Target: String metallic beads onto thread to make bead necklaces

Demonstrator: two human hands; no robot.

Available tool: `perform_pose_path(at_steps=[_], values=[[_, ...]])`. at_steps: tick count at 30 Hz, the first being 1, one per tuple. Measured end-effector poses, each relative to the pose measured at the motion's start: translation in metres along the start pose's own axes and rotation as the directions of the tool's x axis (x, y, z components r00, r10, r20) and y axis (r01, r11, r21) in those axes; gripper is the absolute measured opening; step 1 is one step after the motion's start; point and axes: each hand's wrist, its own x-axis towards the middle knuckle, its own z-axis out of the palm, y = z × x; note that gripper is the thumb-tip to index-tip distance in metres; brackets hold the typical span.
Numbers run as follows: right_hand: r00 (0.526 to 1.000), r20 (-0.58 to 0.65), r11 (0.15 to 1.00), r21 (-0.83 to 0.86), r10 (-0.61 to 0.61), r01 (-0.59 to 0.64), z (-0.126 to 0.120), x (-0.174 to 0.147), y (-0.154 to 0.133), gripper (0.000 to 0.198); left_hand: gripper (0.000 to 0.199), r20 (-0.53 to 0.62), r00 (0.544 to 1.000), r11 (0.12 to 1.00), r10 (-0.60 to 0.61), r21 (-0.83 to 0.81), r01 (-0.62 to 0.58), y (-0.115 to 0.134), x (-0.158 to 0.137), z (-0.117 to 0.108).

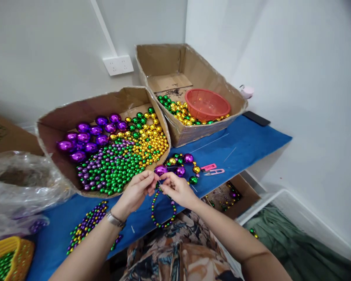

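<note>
My left hand (139,191), with a metal watch or bracelet at the wrist, is pinched close to my right hand (178,189), whose fingers are closed as well. Between the fingertips runs a thin pale thread (160,182), partly hidden by the fingers. Below the hands a loop of small green, gold and purple beads (163,225) hangs by the table edge. Just beyond the fingers lies a string of larger beads (179,171) in purple, green and gold. Pink thread snips (215,171) and a pink-labelled item (208,167) rest to its right.
A cardboard box (105,103) of sorted beads stands ahead; another box (190,134) behind it holds beads and a red basket (207,104). Strung beads (87,226) lie at left on the blue cloth (58,222), near a yellow basket (17,249). A black phone-like slab (256,118) sits at right.
</note>
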Motion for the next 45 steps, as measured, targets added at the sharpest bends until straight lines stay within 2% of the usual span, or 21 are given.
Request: perform_pose_path(at_steps=[2, 6, 12, 15, 17, 18, 20, 21, 23, 25, 26, 28, 30, 33, 35, 37, 41, 45], values=[[0.996, -0.054, 0.985, -0.16, -0.068, 0.059, 0.008, 0.004, 0.003, 0.03, 0.024, 0.017, 1.0, 0.999, 0.007, 0.031, -0.007, -0.001, -0.001, 0.001], [0.962, -0.103, 0.865, -0.469, -0.254, 0.178, 0.012, 0.015, 0.005, 0.021, 0.025, 0.029, 0.999, 0.998, 0.018, 0.064, -0.02, -0.002, -0.004, 0.001], [0.935, -0.045, 0.808, -0.519, -0.35, 0.278, -0.01, 0.012, 0.003, 0.021, 0.025, -0.01, 0.999, 0.997, 0.046, 0.064, -0.045, 0.001, -0.005, 0.001], [0.936, 0.005, 0.799, -0.519, -0.353, 0.305, -0.022, 0.007, -0.001, 0.025, 0.026, -0.022, 0.996, 0.986, 0.086, 0.142, -0.082, 0.004, -0.003, 0.004], [0.953, -0.004, 0.855, -0.445, -0.302, 0.268, -0.027, 0.004, -0.004, 0.027, 0.025, -0.052, 0.983, 0.937, 0.177, 0.313, -0.152, 0.004, -0.003, 0.003], [0.966, -0.027, 0.907, -0.352, -0.257, 0.231, -0.029, 0.002, -0.005, 0.028, 0.023, -0.082, 0.964, 0.891, 0.254, 0.408, -0.2, 0.004, -0.002, 0.002], [0.984, -0.113, 0.99, -0.039, -0.141, 0.137, -0.031, -0.002, -0.005, 0.03, 0.019, -0.155, 0.907, 0.805, 0.391, 0.535, -0.255, 0.004, -0.003, -0.003], [0.985, -0.159, 0.984, 0.152, -0.073, 0.097, -0.032, -0.005, -0.003, 0.031, 0.018, -0.191, 0.892, 0.801, 0.409, 0.543, -0.251, 0.002, -0.003, -0.006], [0.971, -0.236, 0.877, 0.475, 0.049, 0.071, -0.034, -0.009, 0.002, 0.032, 0.02, -0.24, 0.915, 0.883, 0.324, 0.423, -0.202, -0.001, -0.003, -0.012], [0.953, -0.271, 0.755, 0.651, 0.133, 0.08, -0.036, -0.013, 0.008, 0.032, 0.024, -0.207, 0.964, 0.975, 0.169, 0.175, -0.134, -0.006, -0.002, -0.015], [0.946, -0.279, 0.711, 0.699, 0.164, 0.083, -0.037, -0.015, 0.01, 0.033, 0.027, -0.175, 0.977, 0.993, 0.12, 0.034, -0.116, -0.009, 0.0, -0.014], [0.929, -0.296, 0.638, 0.765, 0.224, 0.09, -0.038, -0.017, 0.013, 0.032, 0.029, -0.122, 0.989, 0.971, 0.085, -0.214, -0.11, -0.014, 0.003, -0.011], [0.913, -0.304, 0.561, 0.821, 0.271, 0.107, -0.038, -0.019, 0.015, 0.029, 0.028, -0.107, 0.99, 0.918, 0.089, -0.377, -0.123, -0.018, 0.008, -0.005], [0.905, -0.31, 0.496, 0.858, 0.29, 0.135, -0.04, -0.023, 0.014, 0.025, 0.025, -0.122, 0.981, 0.875, 0.149, -0.447, -0.188, -0.018, 0.015, 0.004], [0.903, -0.313, 0.521, 0.844, 0.292, 0.124, -0.042, -0.025, 0.014, 0.027, 0.023, -0.149, 0.964, 0.891, 0.222, -0.37, -0.262, -0.015, 0.018, 0.007], [0.897, -0.315, 0.559, 0.824, 0.311, 0.096, -0.045, -0.027, 0.015, 0.028, 0.023, -0.14, 0.957, 0.913, 0.254, -0.291, -0.285, -0.013, 0.019, 0.008], [0.886, -0.316, 0.612, 0.789, 0.34, 0.047, -0.042, -0.029, 0.024, 0.031, 0.028, -0.108, 0.969, 0.926, 0.223, -0.288, -0.245, -0.016, 0.018, 0.004], [0.903, -0.268, 0.706, 0.706, 0.337, -0.054, -0.037, -0.031, 0.034, 0.034, 0.035, -0.114, 0.984, 0.957, 0.135, -0.244, -0.159, -0.027, 0.016, -0.003]])
